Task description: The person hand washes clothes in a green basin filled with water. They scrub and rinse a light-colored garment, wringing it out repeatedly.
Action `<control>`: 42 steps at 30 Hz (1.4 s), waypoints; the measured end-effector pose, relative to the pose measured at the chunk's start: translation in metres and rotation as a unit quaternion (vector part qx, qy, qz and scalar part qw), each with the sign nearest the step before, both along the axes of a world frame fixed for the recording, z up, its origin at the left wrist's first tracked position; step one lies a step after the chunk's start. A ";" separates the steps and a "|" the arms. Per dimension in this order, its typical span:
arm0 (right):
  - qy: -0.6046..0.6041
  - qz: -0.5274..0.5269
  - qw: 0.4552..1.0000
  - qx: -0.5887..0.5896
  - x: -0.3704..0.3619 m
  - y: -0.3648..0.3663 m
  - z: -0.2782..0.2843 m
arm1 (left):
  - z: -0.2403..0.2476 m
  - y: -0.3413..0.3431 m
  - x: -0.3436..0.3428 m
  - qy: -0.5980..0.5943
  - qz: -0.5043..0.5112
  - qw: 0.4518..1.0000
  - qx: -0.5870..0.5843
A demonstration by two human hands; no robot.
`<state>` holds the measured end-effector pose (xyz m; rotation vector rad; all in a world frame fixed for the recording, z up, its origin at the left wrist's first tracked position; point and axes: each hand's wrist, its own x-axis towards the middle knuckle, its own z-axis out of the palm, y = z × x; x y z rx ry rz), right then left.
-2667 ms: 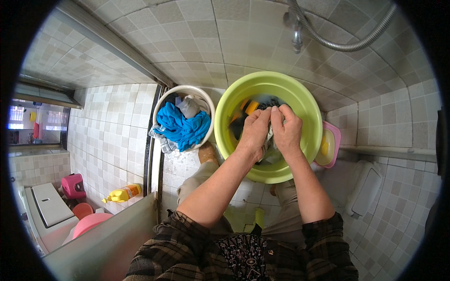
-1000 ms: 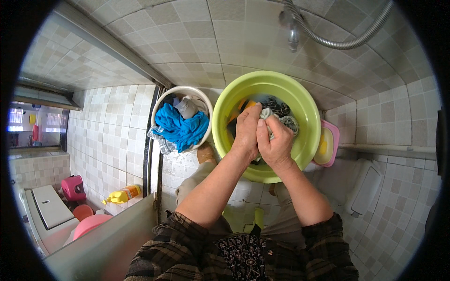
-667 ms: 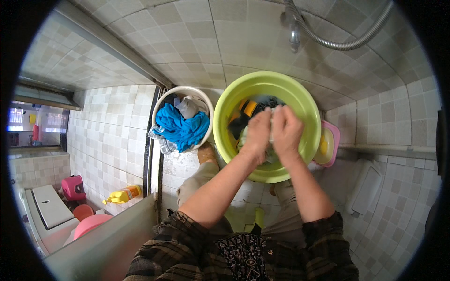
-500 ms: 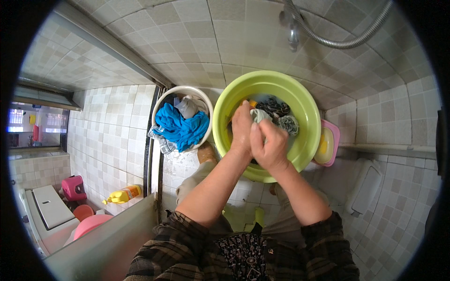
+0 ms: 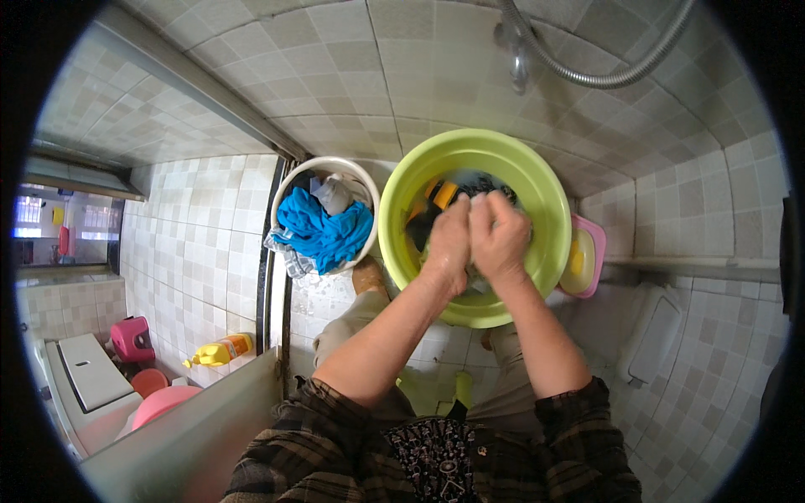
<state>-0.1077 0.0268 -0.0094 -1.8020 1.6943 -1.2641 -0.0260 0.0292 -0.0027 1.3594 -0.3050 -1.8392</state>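
Both hands are close together over a large light-green basin [image 5: 547, 189]. My left hand [image 5: 450, 241] is closed, with its fingers curled downward. Beside it, nearly touching, my right hand [image 5: 501, 235] is closed too, its thumb lying along the inner side. A pale wet cloth [image 5: 478, 282] shows just below and between the two fists; the hands hide most of it. Dark clothing with an orange-yellow patch [image 5: 442, 194] lies in the water at the basin's left. More dark patterned cloth is partly covered behind my hands.
To the left, a white basin [image 5: 375, 180] holds blue clothes [image 5: 323, 230] and a grey piece. A pink tray [image 5: 594, 268] with a yellow item stands by the green basin's right side. A yellow bottle [image 5: 220, 350] lies beyond the doorway. A shower hose [image 5: 604, 81] hangs above.
My fists have drawn level side by side, and the right has turned more upright. The pale cloth between them is now mostly hidden, while more of the orange-yellow patch shows.
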 end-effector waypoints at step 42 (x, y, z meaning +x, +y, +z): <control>-0.026 0.094 0.994 0.046 0.016 0.013 0.015 | -0.009 -0.015 0.019 0.118 0.118 0.986 0.000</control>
